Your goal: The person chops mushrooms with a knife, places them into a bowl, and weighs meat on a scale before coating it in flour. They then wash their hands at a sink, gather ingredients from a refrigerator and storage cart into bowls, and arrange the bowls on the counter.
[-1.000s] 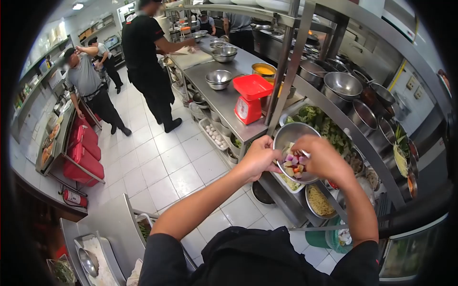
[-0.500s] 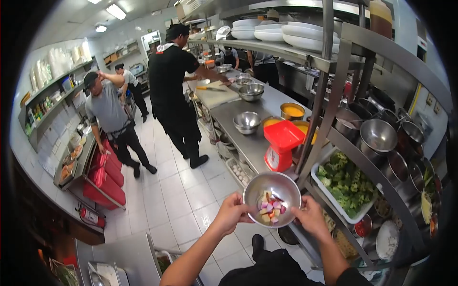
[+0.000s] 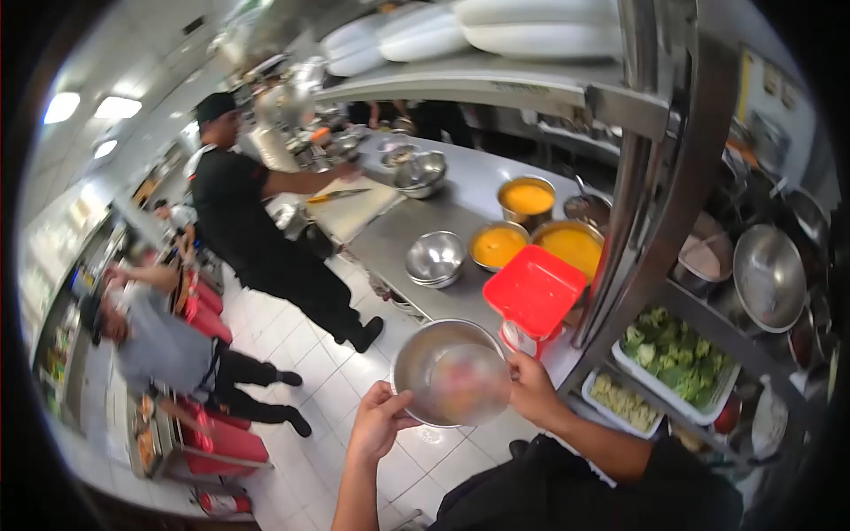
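A metal mixing bowl (image 3: 414, 372) is held out in front of me, tilted so that its inside faces me. On its left rim my left hand (image 3: 381, 420) is closed, thumb on the inner side. My right hand (image 3: 536, 394) grips the opposite rim. Chopped pieces (image 3: 465, 382), pinkish and pale, lie in the bowl but are smeared by motion. Just beyond the bowl a red kitchen scale (image 3: 536, 288) with a square pan stands at the counter's edge. Beside the scale are stacked metal bowls (image 3: 435, 257) and pots of orange liquid (image 3: 527, 196).
A steel counter (image 3: 376, 243) runs away from me, with a cutting board (image 3: 359, 212) and knife. Broccoli (image 3: 677, 358) fills a tray on the right rack. A steel post (image 3: 620, 203) rises beside the scale. Co-workers (image 3: 257, 203) stand on the left.
My view has tilted and turned, and the counter and scale appear closer. The bowl has moved a little left in view, still between both hands, and its contents have blurred.
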Demonstrator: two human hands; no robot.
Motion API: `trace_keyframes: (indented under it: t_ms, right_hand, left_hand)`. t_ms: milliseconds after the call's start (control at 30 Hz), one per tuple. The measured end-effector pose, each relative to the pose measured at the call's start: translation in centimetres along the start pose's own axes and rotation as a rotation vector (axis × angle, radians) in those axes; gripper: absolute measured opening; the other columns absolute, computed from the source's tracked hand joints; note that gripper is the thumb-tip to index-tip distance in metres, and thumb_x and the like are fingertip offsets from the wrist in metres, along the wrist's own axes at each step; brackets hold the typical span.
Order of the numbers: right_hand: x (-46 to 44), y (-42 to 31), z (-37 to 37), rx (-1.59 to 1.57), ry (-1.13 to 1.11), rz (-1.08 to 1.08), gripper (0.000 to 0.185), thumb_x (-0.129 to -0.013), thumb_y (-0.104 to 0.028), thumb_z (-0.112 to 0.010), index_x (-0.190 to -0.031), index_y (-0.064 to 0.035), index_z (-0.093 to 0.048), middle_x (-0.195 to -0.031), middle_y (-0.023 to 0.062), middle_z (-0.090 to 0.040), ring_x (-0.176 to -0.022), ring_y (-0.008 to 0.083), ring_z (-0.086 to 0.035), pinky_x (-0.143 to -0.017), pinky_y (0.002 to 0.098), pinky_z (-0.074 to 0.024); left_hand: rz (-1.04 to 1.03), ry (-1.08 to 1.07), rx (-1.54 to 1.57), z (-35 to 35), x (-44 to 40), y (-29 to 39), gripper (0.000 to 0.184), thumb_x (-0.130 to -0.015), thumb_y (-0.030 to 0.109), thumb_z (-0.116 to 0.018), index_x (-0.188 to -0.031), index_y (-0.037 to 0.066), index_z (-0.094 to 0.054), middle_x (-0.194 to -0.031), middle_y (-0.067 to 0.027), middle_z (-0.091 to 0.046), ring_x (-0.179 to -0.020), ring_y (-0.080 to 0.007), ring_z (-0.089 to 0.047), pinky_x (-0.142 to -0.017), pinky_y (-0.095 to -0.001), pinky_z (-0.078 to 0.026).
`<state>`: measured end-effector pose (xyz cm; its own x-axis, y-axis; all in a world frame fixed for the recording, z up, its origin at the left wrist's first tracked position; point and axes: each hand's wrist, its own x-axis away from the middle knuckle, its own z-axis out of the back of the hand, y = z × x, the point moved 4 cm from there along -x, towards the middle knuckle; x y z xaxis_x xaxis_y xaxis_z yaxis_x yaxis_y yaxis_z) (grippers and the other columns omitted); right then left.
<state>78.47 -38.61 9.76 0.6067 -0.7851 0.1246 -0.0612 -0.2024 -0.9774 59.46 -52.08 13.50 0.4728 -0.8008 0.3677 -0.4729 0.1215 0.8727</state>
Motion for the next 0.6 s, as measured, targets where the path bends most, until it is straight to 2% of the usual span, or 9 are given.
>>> trace_keyframes:
  t_ms: [100, 133, 233, 267, 300, 400, 500, 533, 600]
  right_hand:
    - [-3.2, -0.4, -2.3, 0.039, -0.004, -0.049, 0.020, -0.079, -0.007, -0.062, -0.083, 0.0024, -0.044, -0.072, 0.0094, -0.056, -0.052, 0.0154, -0.061, -0.041, 0.0273, -0.0463]
    - [-4.3, -0.1, -3.0, 0.046, 0.003, -0.043, 0.020, -0.079, -0.007, -0.062, -0.083, 0.0022, -0.044, -0.071, 0.0094, -0.056, -0.052, 0.0154, -0.061, -0.041, 0.0274, -0.0463]
    - [-7.8, 0.3, -5.0, 0.055, 0.063, -0.044, 0.020, -0.080, -0.007, -0.062, -0.082, 0.0009, -0.043, -0.068, 0.0090, -0.057, -0.050, 0.0149, -0.060, -0.041, 0.0277, -0.0458]
    - [-8.9, 0.2, -5.6, 0.045, 0.086, -0.048, 0.020, -0.080, -0.007, -0.062, -0.082, 0.0006, -0.043, -0.067, 0.0089, -0.057, -0.050, 0.0147, -0.060, -0.041, 0.0275, -0.0457]
    - [-9.7, 0.4, -6.0, 0.033, 0.115, -0.059, 0.020, -0.080, -0.007, -0.062, -0.082, 0.0004, -0.043, -0.067, 0.0088, -0.057, -0.049, 0.0145, -0.060, -0.041, 0.0274, -0.0455]
    - [-12.6, 0.9, -7.1, -0.043, 0.237, -0.043, 0.021, -0.080, -0.007, -0.062, -0.081, -0.0009, -0.042, -0.067, 0.0085, -0.056, -0.048, 0.0134, -0.058, -0.040, 0.0264, -0.0447]
    - [-14.9, 0.6, -8.1, -0.029, 0.432, -0.025, 0.022, -0.081, -0.010, -0.062, -0.081, -0.0011, -0.042, -0.068, 0.0075, -0.053, -0.049, 0.0133, -0.057, -0.041, 0.0275, -0.0470]
    - [-15.7, 0.1, -8.5, -0.029, 0.491, -0.023, 0.023, -0.081, -0.011, -0.062, -0.082, -0.0010, -0.042, -0.069, 0.0077, -0.053, -0.050, 0.0134, -0.058, -0.042, 0.0278, -0.0477]
    - [-17.3, -0.4, -9.3, -0.012, 0.586, 0.003, 0.023, -0.081, -0.012, -0.063, -0.083, -0.0006, -0.042, -0.071, 0.0084, -0.053, -0.052, 0.0136, -0.058, -0.043, 0.0282, -0.0490]
  left_hand:
    - [0.018, 0.010, -0.042, 2.7, -2.9, 1.0, 0.012, -0.084, 0.002, -0.056, -0.084, 0.005, -0.044, -0.079, -0.0116, -0.060, -0.065, -0.0213, -0.064, -0.058, -0.0362, -0.059]
    - [0.018, 0.002, -0.051, 3.6, -4.3, 1.3, 0.012, -0.084, 0.003, -0.056, -0.083, 0.004, -0.044, -0.079, -0.0121, -0.060, -0.063, -0.0209, -0.065, -0.055, -0.0349, -0.058]
    - [0.038, -0.033, -0.073, 5.6, -8.4, 3.5, 0.013, -0.085, 0.005, -0.056, -0.084, 0.004, -0.043, -0.079, -0.0115, -0.060, -0.063, -0.0201, -0.064, -0.055, -0.0347, -0.058]
    - [0.009, 0.009, -0.177, 6.5, -10.1, 4.4, 0.013, -0.086, 0.009, -0.056, -0.085, 0.003, -0.045, -0.078, -0.0087, -0.058, -0.062, -0.0184, -0.062, -0.056, -0.0338, -0.057]
    - [-0.037, 0.036, -0.298, 7.6, -11.7, 5.6, 0.014, -0.087, 0.014, -0.056, -0.086, 0.003, -0.048, -0.085, -0.0084, -0.056, -0.061, -0.0170, -0.060, -0.057, -0.0327, -0.055]
    - [-0.153, 0.018, -0.381, 7.9, -16.0, 10.4, 0.015, -0.088, 0.016, -0.055, -0.089, 0.002, -0.050, -0.101, -0.0108, -0.052, -0.061, -0.0169, -0.060, -0.056, -0.0310, -0.055]
    - [-0.111, -0.119, -0.444, 7.6, -20.8, 13.3, 0.018, -0.088, 0.018, -0.056, -0.090, 0.001, -0.050, -0.084, -0.0091, -0.056, -0.056, -0.0173, -0.061, -0.053, -0.0303, -0.054]
    - [-0.046, -0.171, -0.502, 8.2, -23.1, 12.8, 0.021, -0.088, 0.022, -0.056, -0.092, 0.002, -0.049, -0.083, -0.0099, -0.059, -0.052, -0.0193, -0.062, -0.050, -0.0305, -0.055]
    - [0.000, -0.251, -0.492, 6.9, -25.4, 12.4, 0.022, -0.086, 0.018, -0.058, -0.095, 0.001, -0.047, -0.077, -0.0085, -0.058, -0.050, -0.0184, -0.061, -0.051, -0.0296, -0.055]
